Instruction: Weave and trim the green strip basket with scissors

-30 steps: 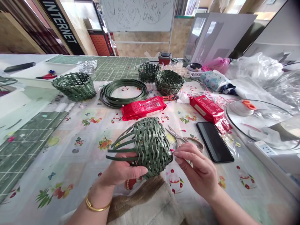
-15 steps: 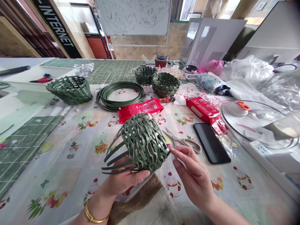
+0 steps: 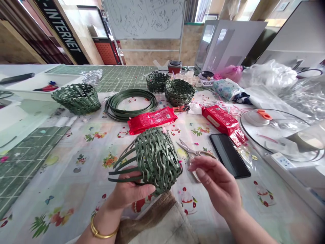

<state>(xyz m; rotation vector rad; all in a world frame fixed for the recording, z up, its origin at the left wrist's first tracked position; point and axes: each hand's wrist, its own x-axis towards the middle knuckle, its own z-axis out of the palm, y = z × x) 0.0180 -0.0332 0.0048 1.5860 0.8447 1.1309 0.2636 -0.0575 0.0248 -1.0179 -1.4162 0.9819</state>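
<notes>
A dark green woven basket [image 3: 158, 159] lies tipped on its side in the air, loose strip ends pointing left. My left hand [image 3: 129, 191] grips it from below at the strip end, thumb on the weave. My right hand [image 3: 215, 183] is off to the right of the basket, not touching it, fingers curled with the thumb near the fingertips and nothing visible between them. A bit of pink shows at the basket's right edge. Behind my right hand lie open scissors [image 3: 189, 148], their handles partly covered by it.
Beyond are a red packet [image 3: 152, 119], a coil of green strips [image 3: 130, 101] and three woven baskets, one at the left [image 3: 77, 98]. To the right sit a black phone [image 3: 230, 155], another red packet [image 3: 222, 118], a power strip [image 3: 281, 161] and plastic bags [image 3: 269, 74].
My right hand has moved right, away from the basket's edge, and over the scissors' handles. The basket has turned slightly and sunk a little in my left hand.
</notes>
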